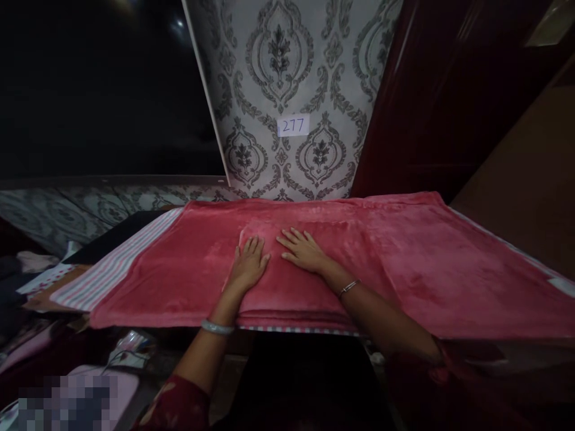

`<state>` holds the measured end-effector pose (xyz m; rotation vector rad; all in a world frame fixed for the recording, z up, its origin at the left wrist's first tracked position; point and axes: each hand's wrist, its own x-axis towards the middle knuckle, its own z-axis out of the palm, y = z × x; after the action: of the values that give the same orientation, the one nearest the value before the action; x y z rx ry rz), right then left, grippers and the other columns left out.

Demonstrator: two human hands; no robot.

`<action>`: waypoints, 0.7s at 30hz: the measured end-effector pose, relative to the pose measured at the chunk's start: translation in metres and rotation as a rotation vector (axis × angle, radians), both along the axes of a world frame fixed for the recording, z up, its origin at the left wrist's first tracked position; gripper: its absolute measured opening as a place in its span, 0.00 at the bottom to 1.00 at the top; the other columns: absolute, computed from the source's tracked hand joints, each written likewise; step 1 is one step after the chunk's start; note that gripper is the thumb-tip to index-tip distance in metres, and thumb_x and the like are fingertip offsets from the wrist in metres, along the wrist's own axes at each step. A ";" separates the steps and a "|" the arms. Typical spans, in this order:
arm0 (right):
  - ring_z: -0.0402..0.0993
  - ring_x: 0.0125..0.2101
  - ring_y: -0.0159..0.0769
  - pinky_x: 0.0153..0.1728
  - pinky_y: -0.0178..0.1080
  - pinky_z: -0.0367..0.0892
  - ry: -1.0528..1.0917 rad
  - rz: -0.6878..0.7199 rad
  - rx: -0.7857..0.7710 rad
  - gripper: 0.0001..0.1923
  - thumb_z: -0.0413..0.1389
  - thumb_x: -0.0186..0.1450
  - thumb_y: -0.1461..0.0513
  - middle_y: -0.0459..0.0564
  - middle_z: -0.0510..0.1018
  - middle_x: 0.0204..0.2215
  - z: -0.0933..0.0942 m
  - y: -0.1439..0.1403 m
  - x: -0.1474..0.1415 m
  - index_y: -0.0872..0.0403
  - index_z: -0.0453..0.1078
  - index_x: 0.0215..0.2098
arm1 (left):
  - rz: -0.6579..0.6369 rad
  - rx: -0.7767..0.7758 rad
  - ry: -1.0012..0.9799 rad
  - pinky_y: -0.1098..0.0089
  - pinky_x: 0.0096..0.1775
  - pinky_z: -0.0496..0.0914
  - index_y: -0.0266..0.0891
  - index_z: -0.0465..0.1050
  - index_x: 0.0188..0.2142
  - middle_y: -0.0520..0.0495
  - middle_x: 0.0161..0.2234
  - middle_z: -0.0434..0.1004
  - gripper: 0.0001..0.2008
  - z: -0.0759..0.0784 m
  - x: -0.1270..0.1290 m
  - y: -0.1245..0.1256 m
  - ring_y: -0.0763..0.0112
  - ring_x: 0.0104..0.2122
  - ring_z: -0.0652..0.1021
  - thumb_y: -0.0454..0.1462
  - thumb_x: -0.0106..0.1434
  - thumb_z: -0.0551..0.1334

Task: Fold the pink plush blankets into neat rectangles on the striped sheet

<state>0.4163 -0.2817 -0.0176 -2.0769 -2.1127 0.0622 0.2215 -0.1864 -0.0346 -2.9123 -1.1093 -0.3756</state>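
At 8 o'clock, near the lower left corner, a pale pink case [114, 386] lies in shadow; part of it is blurred out, and what it contains cannot be made out. Above it, loose cloths [36, 263] sit in the dark at 9 o'clock, with edges too dim to separate. A striped sheet [112, 269] runs along the left edge of the table and continues under the red blanket [404, 257]; only its left strip and a thin front edge are visible. The red blanket lies spread flat across the table, from centre to 3 o'clock, and its right end is cut off by the frame. The left hand [249, 263] rests flat on the blanket at centre, fingers extended, grasping nothing. The right hand [303, 248] lies just beside it, palm down, fingers spread, also grasping nothing. At 12 o'clock, a paper label [293, 126] reading 277 is fixed to the patterned wall [278, 60].
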 end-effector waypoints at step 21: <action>0.68 0.62 0.39 0.62 0.45 0.64 0.468 0.306 0.008 0.26 0.46 0.75 0.48 0.45 0.70 0.64 0.033 -0.150 -0.021 0.38 0.59 0.69 | -0.020 0.028 -0.048 0.43 0.66 0.58 0.37 0.60 0.69 0.35 0.70 0.58 0.28 0.000 -0.001 0.005 0.51 0.70 0.59 0.44 0.72 0.50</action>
<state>0.3950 -0.4318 0.0154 -1.5213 -2.0907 0.5226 0.2202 -0.1816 -0.0350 -2.9069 -1.0718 -0.4607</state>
